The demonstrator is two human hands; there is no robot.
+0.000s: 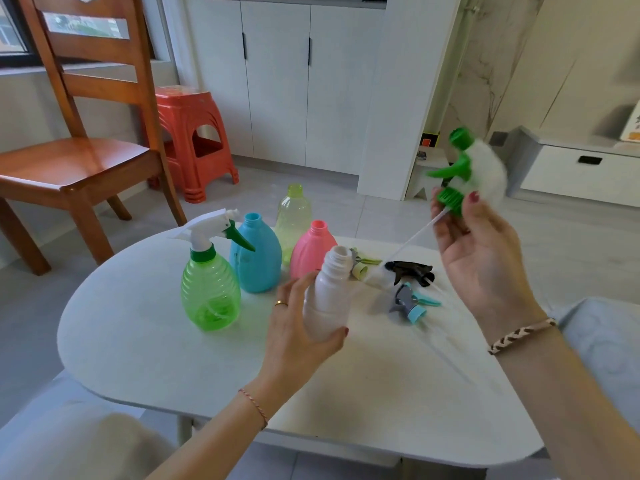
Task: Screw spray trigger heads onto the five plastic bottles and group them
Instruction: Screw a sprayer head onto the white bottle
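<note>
A person's left hand (294, 327) is wrapping around an empty white bottle (329, 292), tilted above the desk (138, 323) centre, while the right hand (481, 251), at two o'clock, is pinching a green-and-white trigger head (467, 168) by its collar. The bottle likely weighs little and may flex, so gripping low looks wise; the thin dip tube (412, 237) probably bends easily.

Bottles — ribbed green (210, 295), blue (256, 258), pink (311, 249), white (329, 296), and seemingly pale yellow-green (293, 220).
</note>
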